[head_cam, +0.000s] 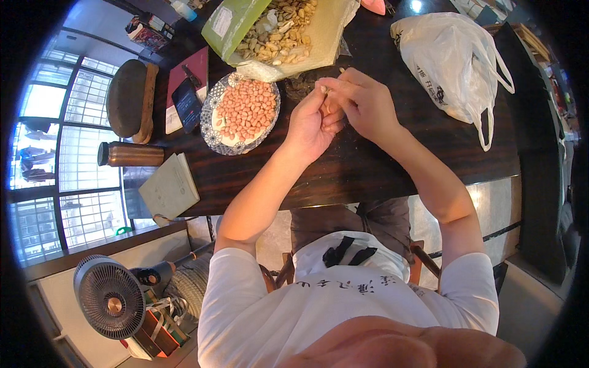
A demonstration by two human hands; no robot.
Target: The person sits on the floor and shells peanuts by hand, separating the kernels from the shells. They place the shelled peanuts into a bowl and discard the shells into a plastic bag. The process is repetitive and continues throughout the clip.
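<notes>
My left hand [313, 119] and my right hand [368, 101] meet above the dark wooden table. A small pale peanut [324, 89] is pinched between their fingertips; whether it is in its shell I cannot tell. Left of my hands, pinkish shelled peanuts [246, 110] fill the middle of a blue-and-white patterned plate [214, 138]. Beyond the hands lies an open green and pale bag [322, 62] with many peanuts in their shells [276, 43]. Dark debris, partly hidden by my hands, lies between the bag and my fingers.
A white plastic bag [451, 64] lies on the table [349, 177] at the right. Towards the left are a smartphone [186, 105], a red-covered book [186, 69], a pale notebook [170, 188], a copper-coloured bottle [138, 154] and a dark rounded object on a wooden base [147, 103]. A fan [110, 296] stands lower left.
</notes>
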